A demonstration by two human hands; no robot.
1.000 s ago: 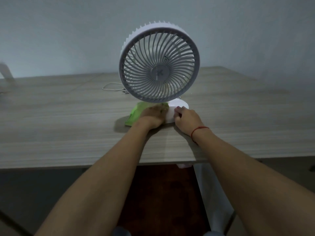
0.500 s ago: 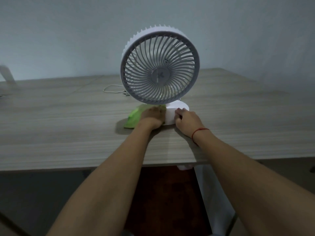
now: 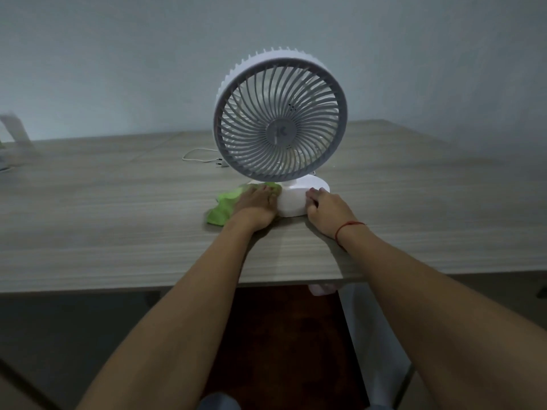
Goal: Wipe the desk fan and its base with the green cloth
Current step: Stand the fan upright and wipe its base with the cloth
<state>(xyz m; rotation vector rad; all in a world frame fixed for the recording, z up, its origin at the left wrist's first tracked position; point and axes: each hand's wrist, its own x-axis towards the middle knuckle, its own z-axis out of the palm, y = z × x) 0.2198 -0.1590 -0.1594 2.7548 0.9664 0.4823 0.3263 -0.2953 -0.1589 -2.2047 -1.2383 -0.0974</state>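
A white desk fan (image 3: 280, 113) with a round grey grille stands upright on a wooden desk (image 3: 103, 220). Its round white base (image 3: 293, 199) sits just below the grille. My left hand (image 3: 256, 207) lies flat on the green cloth (image 3: 222, 210), pressing it against the left side of the base. The cloth spills out to the left onto the desk. My right hand (image 3: 328, 208) grips the right front edge of the base, a red string around its wrist.
The fan's white cord and plug (image 3: 204, 158) lie on the desk behind and left of the fan. A pale object (image 3: 14, 131) stands at the far left edge. A wall rises behind the desk. The desk's front edge runs below my forearms.
My left hand and the cloth have stayed pressed on the left of the base with only slight movement. The right hand keeps its hold. The view has shifted a little downward.
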